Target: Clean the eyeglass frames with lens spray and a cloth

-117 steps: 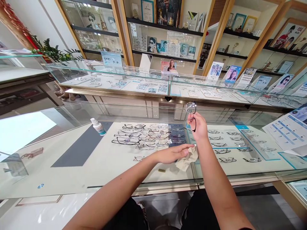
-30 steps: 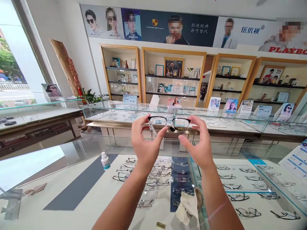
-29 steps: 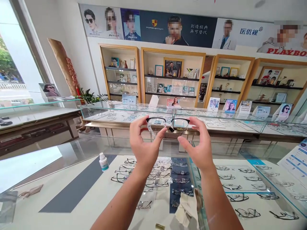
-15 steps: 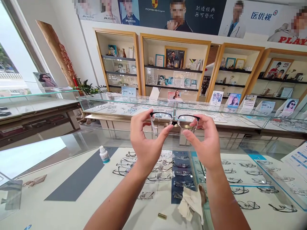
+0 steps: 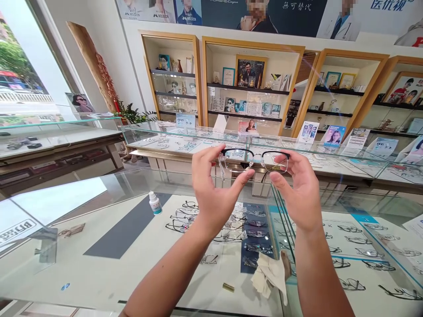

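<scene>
A pair of eyeglasses (image 5: 238, 151) with a black upper rim and clear lenses is held up in the air over the glass counter. My left hand (image 5: 216, 187) grips its left end, the fingers behind the frame and the thumb below the left lens. At the other end, my right hand (image 5: 299, 187) pinches the frame near the right hinge, thumb under the right lens. Small lettering shows in the right lens. Below my hands, several eyeglasses (image 5: 180, 218) lie in rows on the counter, partly hidden by my left forearm.
A white bottle (image 5: 155, 204) stands left on the glass counter (image 5: 109, 281). A crumpled beige cloth (image 5: 271, 275) and a small gold-coloured piece (image 5: 228, 287) lie near the front. Farther back runs another glass display case (image 5: 158, 145), with wooden-framed shelves (image 5: 202, 88) behind it.
The view has shifted, so my hands and the eyeglasses appear farther right. The eyeglasses have turned slightly, and the lettering now shows fainter in the right lens. Both hands keep their hold.
</scene>
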The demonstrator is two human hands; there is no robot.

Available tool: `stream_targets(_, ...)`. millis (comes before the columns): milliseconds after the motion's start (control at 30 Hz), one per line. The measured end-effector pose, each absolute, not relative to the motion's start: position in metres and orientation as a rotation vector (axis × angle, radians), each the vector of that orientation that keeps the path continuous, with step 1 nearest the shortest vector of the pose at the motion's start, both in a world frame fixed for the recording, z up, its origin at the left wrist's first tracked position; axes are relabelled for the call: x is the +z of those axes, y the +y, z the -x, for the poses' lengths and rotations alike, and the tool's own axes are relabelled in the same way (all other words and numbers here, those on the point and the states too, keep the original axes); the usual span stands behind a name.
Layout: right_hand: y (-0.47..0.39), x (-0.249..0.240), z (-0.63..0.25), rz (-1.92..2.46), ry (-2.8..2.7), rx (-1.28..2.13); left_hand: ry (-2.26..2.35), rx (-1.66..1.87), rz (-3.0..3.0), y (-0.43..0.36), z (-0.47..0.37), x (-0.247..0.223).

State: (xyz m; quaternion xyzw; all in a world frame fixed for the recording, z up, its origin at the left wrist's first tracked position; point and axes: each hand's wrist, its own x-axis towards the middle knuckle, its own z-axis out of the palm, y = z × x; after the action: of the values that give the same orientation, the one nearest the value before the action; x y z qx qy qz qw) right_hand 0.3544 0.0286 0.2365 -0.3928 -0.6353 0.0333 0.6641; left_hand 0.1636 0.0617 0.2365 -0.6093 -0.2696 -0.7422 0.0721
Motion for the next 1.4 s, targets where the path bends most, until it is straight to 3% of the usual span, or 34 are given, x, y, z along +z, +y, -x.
stream_targets(1400, 0.015, 0.239, -0.338, 0.946, -1.333, -0.162, -0.839, -2.337, 1.959, 0.085, -0.165, 0.229)
